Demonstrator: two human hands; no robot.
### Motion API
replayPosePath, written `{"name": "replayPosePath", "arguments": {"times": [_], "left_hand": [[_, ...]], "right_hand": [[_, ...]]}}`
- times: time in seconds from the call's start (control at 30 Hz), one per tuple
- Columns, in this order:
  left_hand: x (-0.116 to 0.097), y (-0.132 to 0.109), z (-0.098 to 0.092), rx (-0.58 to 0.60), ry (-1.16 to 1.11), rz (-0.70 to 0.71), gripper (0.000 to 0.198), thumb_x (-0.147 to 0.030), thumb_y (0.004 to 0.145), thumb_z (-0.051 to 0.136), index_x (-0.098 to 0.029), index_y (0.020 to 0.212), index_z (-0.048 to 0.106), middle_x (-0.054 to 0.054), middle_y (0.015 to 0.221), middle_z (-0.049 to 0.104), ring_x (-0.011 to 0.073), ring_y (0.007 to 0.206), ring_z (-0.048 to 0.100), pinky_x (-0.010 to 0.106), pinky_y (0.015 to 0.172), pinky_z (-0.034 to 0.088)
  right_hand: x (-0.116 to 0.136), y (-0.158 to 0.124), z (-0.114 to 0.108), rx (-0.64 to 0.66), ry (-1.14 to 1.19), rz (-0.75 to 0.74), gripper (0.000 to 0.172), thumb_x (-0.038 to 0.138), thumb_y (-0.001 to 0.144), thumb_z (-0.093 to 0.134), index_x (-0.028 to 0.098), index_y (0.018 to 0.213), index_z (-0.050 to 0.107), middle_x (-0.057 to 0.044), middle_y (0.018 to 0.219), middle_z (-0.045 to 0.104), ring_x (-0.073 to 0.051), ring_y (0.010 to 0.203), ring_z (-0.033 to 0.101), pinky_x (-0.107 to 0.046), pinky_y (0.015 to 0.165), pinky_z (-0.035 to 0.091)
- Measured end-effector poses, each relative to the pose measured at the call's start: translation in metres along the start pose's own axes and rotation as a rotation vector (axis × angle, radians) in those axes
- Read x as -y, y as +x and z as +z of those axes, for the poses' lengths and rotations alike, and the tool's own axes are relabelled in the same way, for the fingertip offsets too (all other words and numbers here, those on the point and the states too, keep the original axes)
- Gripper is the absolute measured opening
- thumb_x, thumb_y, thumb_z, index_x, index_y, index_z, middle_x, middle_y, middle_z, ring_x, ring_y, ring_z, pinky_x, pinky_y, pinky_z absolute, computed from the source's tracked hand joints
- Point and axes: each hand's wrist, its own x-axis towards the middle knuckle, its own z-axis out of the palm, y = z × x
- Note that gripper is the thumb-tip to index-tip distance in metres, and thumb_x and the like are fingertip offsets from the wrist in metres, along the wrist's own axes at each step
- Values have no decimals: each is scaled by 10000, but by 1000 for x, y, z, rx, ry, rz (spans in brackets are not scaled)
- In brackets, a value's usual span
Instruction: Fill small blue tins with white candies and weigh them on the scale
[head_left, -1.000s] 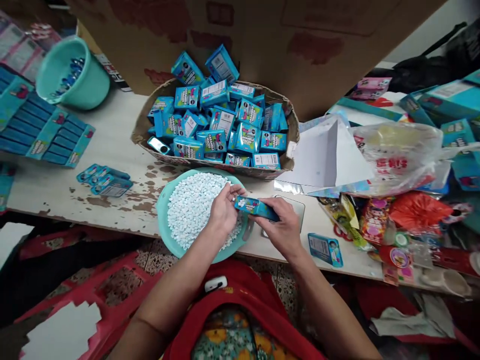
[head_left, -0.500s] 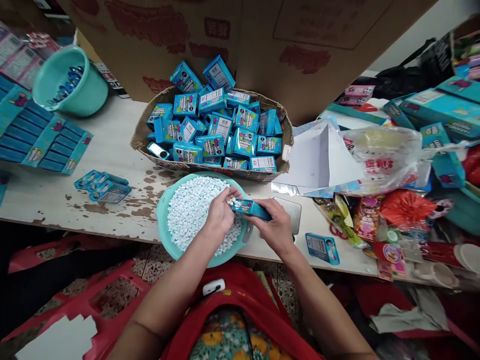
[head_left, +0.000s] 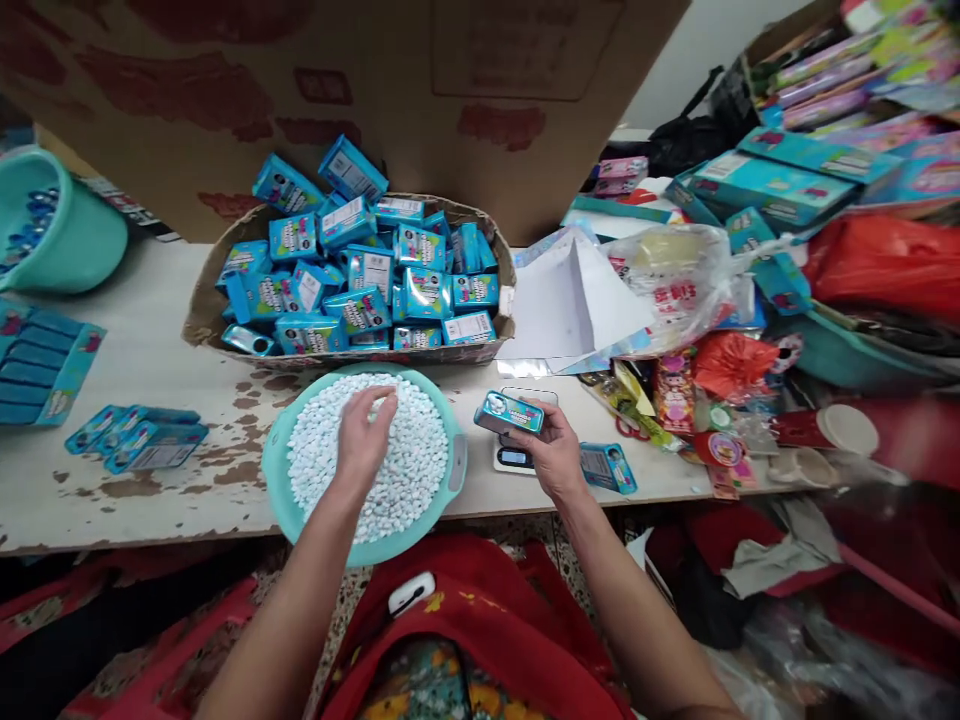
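My right hand (head_left: 553, 450) grips a small blue candy box (head_left: 510, 413), tilted, with white pieces showing at its window end. The box is above a small digital scale (head_left: 514, 458), which it partly hides; whether they touch I cannot tell. My left hand (head_left: 364, 436) is over the turquoise basin (head_left: 274, 470) of small white candies (head_left: 409, 455). Its fingers are curled together, and what they hold, if anything, is hidden. Another blue candy box (head_left: 609, 468) lies on the table just right of my right hand.
Behind the basin stands a cardboard tray (head_left: 199, 310) heaped with blue candy boxes. Several boxes (head_left: 154, 443) lie at the left, near a display carton (head_left: 45, 370) and a turquoise bucket (head_left: 90, 235). Papers (head_left: 555, 300), plastic bags (head_left: 667, 280) and red-handled scissors (head_left: 631, 428) crowd the right.
My left hand has left the candy box and moved left over the candies. My right hand has tilted the box over the scale. The view has swung right.
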Motion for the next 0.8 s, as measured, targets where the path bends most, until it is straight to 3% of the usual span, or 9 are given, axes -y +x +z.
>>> {"name": "replayPosePath", "arguments": {"times": [0.1,0.2,0.33,0.43,0.5,0.63,0.7,0.8], "left_hand": [[13,6,-5,-6,304,85,326,-431,775,624,-219,1015,681,67,1153,623,268,1141,520,426,1028,357],[20,6,8,52,270,14,357,-474,791,595,-214,1023,673,60,1088,663,252,1037,587,416,965,421],[16,0,39,108,296,60,359,-479,802,584,-213,1027,673,55,1070,670,236,1018,598,389,947,436],[8,-3,61,169,378,150,340,-465,825,562,-217,1032,669,54,1088,649,228,1034,589,367,927,449],[1,-4,76,218,409,211,326,-449,837,548,-216,1034,664,54,1089,634,221,1033,583,353,909,458],[-12,-6,105,308,446,293,318,-419,854,522,-212,1061,648,58,1087,617,213,1012,576,350,894,467],[-17,-6,118,376,501,339,339,-416,858,515,-211,1101,632,67,1119,601,218,1035,565,367,924,455],[-24,-7,135,538,691,428,543,-478,792,602,-237,1274,535,96,1331,493,286,1224,451,462,1032,371]], "right_hand": [[-21,10,-35,-118,23,-2,448,242,588,830,225,956,576,11,934,662,-166,902,612,-342,853,501],[-40,19,-60,-175,20,-12,445,257,585,824,224,944,563,22,901,646,-158,890,607,-353,880,495],[-48,22,-75,-177,17,4,506,288,558,831,221,987,570,-5,956,646,-187,936,612,-408,937,484],[-33,8,-83,-152,-34,-12,629,295,555,841,228,1113,559,-60,1161,606,-230,1099,574,-451,1015,444],[-16,-10,-93,-177,-181,-119,655,295,623,814,247,1211,528,-77,1281,532,-234,1206,511,-452,1067,404],[8,-49,-132,-432,-588,-387,511,298,772,709,248,1249,534,-86,1267,505,-229,1220,478,-456,1062,404],[4,-62,-156,-537,-698,-369,524,349,784,692,227,1264,521,-103,1260,499,-244,1197,484,-471,1025,428],[-15,-73,-182,-501,-784,-183,758,447,701,749,197,1346,439,-137,1322,448,-288,1228,449,-503,1023,410]]}}
